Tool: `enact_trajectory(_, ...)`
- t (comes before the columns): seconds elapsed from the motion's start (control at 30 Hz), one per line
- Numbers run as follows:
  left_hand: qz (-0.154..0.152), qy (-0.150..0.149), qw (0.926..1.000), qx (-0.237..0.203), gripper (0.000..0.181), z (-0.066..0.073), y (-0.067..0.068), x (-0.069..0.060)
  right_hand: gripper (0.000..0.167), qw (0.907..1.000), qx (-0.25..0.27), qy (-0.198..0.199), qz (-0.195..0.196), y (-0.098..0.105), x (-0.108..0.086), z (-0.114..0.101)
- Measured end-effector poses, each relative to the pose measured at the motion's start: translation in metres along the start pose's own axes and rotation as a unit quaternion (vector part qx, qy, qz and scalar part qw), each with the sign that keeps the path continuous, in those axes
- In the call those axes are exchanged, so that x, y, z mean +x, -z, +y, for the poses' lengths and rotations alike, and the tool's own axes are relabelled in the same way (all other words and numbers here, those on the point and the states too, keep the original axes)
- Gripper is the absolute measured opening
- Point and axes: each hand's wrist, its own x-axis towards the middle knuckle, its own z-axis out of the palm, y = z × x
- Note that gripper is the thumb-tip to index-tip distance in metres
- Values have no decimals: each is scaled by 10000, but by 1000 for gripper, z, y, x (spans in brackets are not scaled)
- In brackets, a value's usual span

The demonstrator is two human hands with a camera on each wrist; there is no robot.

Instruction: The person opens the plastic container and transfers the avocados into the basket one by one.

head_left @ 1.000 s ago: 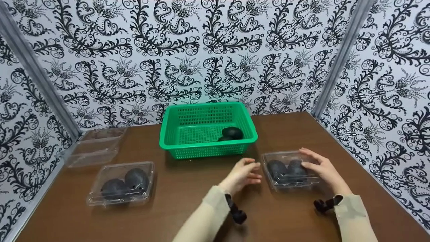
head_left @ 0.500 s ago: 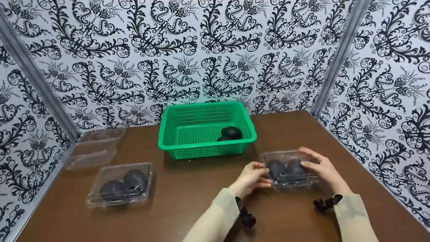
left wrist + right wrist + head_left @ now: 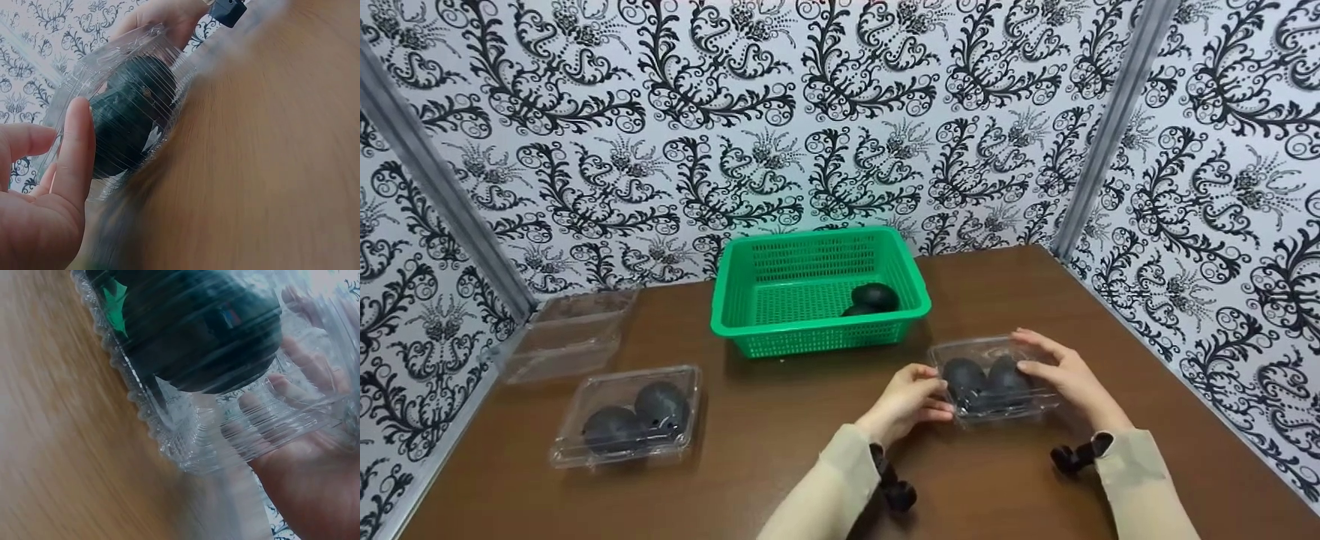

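Note:
A clear plastic clamshell container (image 3: 994, 412), closed over two dark avocados (image 3: 964, 379), is between my hands at the right of the head view. My left hand (image 3: 909, 403) grips its left edge, thumb on the near side and fingers beyond. From the right, my right hand (image 3: 1069, 382) holds the container, thumb over the top. In the left wrist view, an avocado (image 3: 135, 107) shows dark green through the ribbed wall. Fingers (image 3: 309, 365) of the right hand are visible through the plastic in the right wrist view. Whether the container touches the table cannot be told.
A second closed clamshell (image 3: 568, 452) with two avocados (image 3: 661, 405) stands at the left. Behind it lies an open, clear plastic container (image 3: 574, 330). The green basket (image 3: 817, 330) at the back holds dark avocados (image 3: 874, 297). Patterned walls (image 3: 810, 112) bound the brown table (image 3: 750, 465).
My left hand has come right and taken hold of the container's left edge. Then the container has shifted slightly left with both hands. The other containers and basket stay in place.

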Motion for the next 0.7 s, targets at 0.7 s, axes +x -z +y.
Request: enact_trajectory(0.7,-112,16,9999,29,25,15,65,-40,44,9998,196,19,-90,-69,6,-23)
